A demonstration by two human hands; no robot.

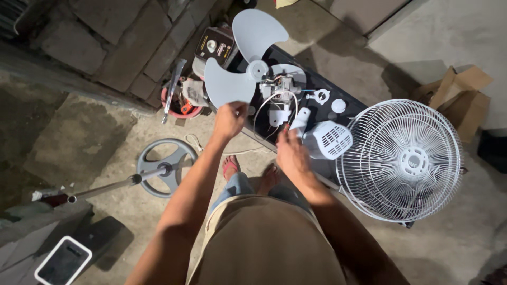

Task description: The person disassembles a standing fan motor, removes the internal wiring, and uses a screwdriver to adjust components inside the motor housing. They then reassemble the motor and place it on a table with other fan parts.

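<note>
A pale grey fan blade (248, 53) sits on the shaft of a bare fan motor (280, 89) with loose wires, on a dark bench top (317, 84). My left hand (229, 119) pinches the lower edge of the blade's near wing. Just right of it, my right hand (291, 153) hovers near the motor's white neck piece (300, 120), fingers loosely curled; I cannot tell if it holds anything. A white vented motor cover (330, 140) lies by that hand.
A white wire fan guard (404, 161) leans at the bench's right end. The round grey fan base with its pole (158, 171) lies on the concrete floor at left. A red tool bucket (182, 100), a cardboard box (465, 95) and a phone (63, 261) are around.
</note>
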